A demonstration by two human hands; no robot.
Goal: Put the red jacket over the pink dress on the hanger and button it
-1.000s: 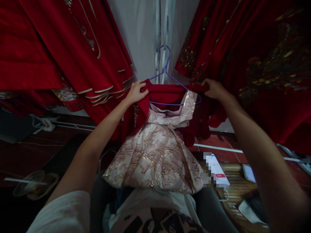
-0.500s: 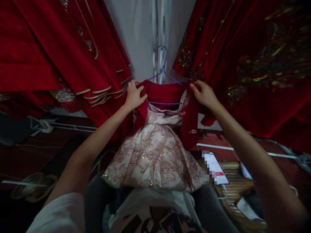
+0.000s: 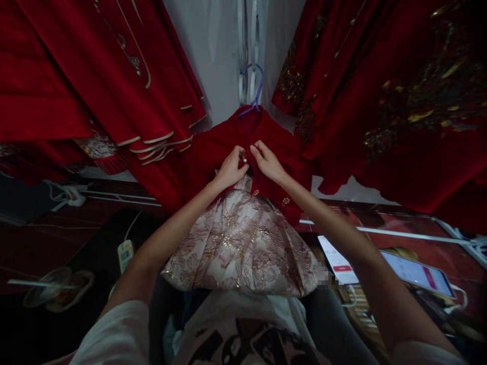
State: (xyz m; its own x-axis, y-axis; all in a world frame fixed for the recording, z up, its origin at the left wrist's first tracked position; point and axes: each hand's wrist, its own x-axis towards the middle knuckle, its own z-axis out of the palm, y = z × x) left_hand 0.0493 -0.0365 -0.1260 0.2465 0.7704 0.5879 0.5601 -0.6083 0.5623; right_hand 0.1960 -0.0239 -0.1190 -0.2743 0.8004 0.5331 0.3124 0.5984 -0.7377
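fingers [image 3: 239, 150] of the left hand [image 3: 230, 170] are pinching one front edge of the red jacket [image 3: 220, 139], and the right hand [image 3: 269, 165] is pinching the facing edge, the two hands nearly meeting at the chest. the jacket is hanging on the purple hanger [image 3: 259, 94], over the brocade dress [image 3: 243, 248], whose skirt is spreading toward the person's lap. as far as i can judge, the draping is looking done, with both shoulders sitting over the hanger; the front edges are remaining unjoined, a gap showing below the hands. half a second ago the hands were holding the jacket wide near the shoulders, baring the hanger's lower bar; now they are working close together at the middle, and the jacket is hiding that bar.
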